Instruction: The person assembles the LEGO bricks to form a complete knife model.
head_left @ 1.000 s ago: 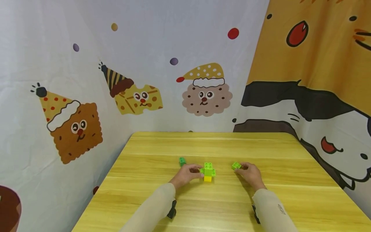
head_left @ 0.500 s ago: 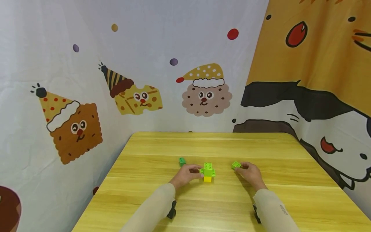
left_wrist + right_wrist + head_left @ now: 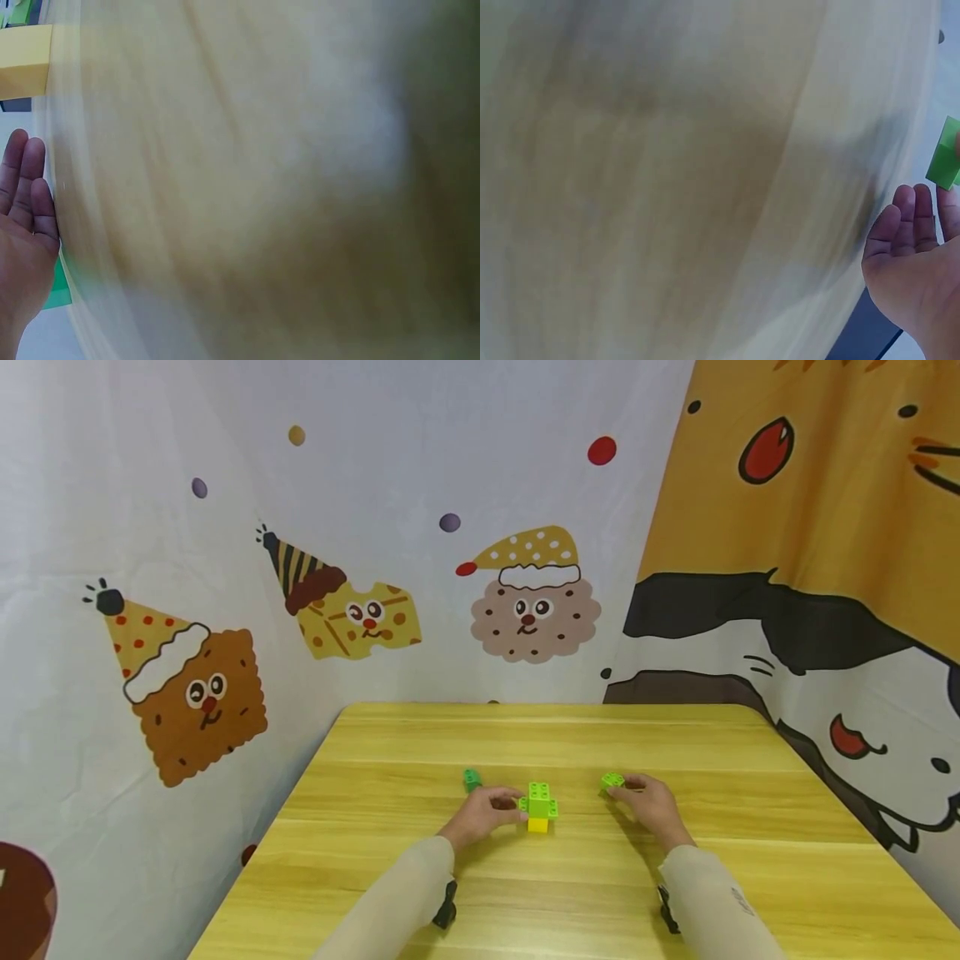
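A small stack of toy building bricks (image 3: 538, 807) stands upright mid-table, light green on top with a stud to each side and yellow (image 3: 24, 63) below. My left hand (image 3: 483, 815) holds its left side between thumb and forefinger; the other fingers are loosely bent in the left wrist view. To the right, my right hand (image 3: 651, 802) pinches a separate light green brick (image 3: 612, 781) by thumb and fingertip. The right wrist view shows part of that brick (image 3: 944, 154), cut by the frame edge, above the bent lower fingers.
A dark green brick (image 3: 471, 778) lies just beyond the left hand. The wooden table (image 3: 570, 893) reaches back to a cloth wall printed with cartoon figures. Black bands (image 3: 446, 906) sit on the sleeves.
The right hand has moved slightly away from me, tilting the light green brick so its studs face differently. The left hand and the stack have stayed in place.
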